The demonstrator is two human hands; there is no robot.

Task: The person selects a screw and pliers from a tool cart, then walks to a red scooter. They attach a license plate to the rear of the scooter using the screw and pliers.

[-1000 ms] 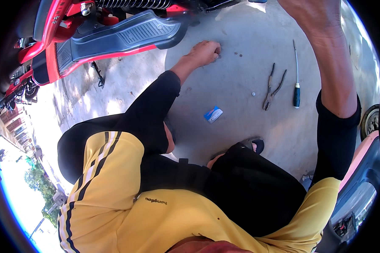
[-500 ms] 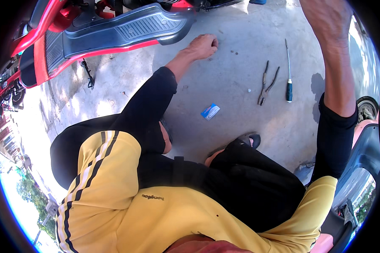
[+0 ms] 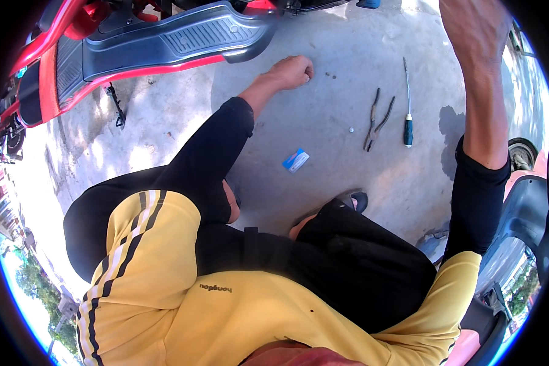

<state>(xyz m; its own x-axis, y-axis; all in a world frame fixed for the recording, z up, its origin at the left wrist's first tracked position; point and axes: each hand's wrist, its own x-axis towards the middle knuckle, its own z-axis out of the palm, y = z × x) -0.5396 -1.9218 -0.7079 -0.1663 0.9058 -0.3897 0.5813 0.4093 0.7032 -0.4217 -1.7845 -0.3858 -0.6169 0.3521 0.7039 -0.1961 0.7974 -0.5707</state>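
My left hand is low over the concrete, its fingers curled into a loose fist. Whatever the fist may contain is hidden. Just right of it lie two small dark round pieces. My right hand reaches up to the top right corner, where its fingers are cut off by the picture's edge. Left of my right forearm, a screwdriver with a dark green handle lies lengthwise. Beside it rests a pair of pliers, handles spread. A small pale round piece and a blue and white packet lie nearer to me.
A red two-wheeler with a grey ribbed footboard spans the upper left, its dark side stand reaching down to the ground. Another vehicle, pink and grey, stands close on the right, with a wheel showing. My sandalled foot is below the tools.
The whole scene has slid slightly left in the picture. My left hand has shifted a little nearer to the small dark pieces, still curled. The tools and packet stay put on the ground.
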